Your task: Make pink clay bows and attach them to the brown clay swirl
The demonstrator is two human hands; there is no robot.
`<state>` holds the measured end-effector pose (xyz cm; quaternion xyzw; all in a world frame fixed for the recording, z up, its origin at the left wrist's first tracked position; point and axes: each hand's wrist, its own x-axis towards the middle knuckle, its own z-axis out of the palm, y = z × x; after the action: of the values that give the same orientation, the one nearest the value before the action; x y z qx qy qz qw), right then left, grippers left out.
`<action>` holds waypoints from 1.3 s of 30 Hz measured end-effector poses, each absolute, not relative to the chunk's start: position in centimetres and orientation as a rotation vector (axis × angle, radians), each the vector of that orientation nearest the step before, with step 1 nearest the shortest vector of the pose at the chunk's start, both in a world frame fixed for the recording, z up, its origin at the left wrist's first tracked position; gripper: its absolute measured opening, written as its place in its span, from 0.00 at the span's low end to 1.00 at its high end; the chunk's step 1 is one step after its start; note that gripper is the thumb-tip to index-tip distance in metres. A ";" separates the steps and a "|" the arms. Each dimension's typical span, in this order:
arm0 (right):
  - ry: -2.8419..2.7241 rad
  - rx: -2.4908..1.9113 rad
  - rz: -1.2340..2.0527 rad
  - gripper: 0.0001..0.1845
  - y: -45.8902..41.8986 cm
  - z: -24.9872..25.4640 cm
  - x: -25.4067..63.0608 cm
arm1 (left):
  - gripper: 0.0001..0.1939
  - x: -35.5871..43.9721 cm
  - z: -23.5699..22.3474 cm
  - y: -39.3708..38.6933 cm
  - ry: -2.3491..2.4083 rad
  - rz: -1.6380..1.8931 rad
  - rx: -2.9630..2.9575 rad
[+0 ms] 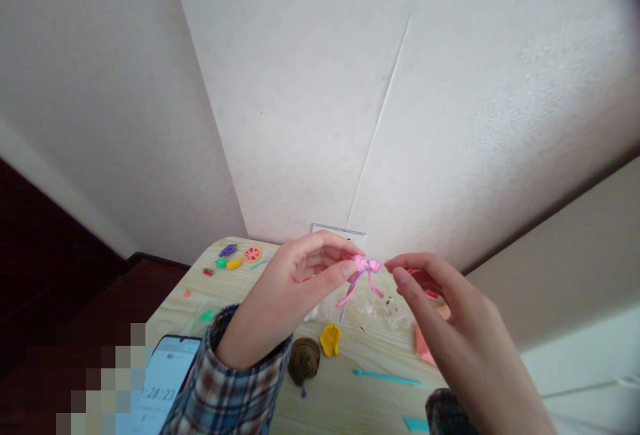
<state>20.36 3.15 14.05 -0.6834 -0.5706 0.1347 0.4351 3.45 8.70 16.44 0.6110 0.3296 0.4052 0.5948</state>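
Note:
Between the thumb and index finger of my left hand (pixel 305 275) is a small pink and purple bow (pixel 368 264), raised above the table. Its two thin tails dangle below. My right hand (pixel 440 302) hovers just right of the bow, a small gap away. Its thumb and index tips are near each other, slightly apart, with nothing visible between them; the other fingers curl behind. Below the hands lie a dark brown coiled lump (pixel 304 360), a yellow cupped piece (pixel 330 340) and a turquoise stick tool (pixel 387 377).
On the table (pixel 320 408) at far left are a purple grape-like piece (pixel 228 250), a round red-and-yellow slice (pixel 253 254) and a yellow piece (pixel 233 264). A phone (pixel 165 382) lies at the near left. Clear plastic wrap (pixel 367 305) spreads behind. White walls (pixel 300 88) border the table.

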 end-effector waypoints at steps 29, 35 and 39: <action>-1.467 -1.076 0.660 0.13 -2.3 9.3 19.8 | 0.09 2.5 11.7 2.8 0.624 0.809 1.291; -1.543 -0.956 0.489 0.10 -0.8 15.1 19.1 | 0.03 2.9 17.0 4.0 0.518 1.040 1.322; -1.527 -1.050 0.314 0.07 -0.7 15.9 18.2 | 0.03 2.9 17.9 4.2 0.468 1.136 1.249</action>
<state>18.21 -0.65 15.86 -0.4511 -0.6560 0.1350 0.5899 2.87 4.18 17.91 0.5477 0.2053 0.4980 0.6402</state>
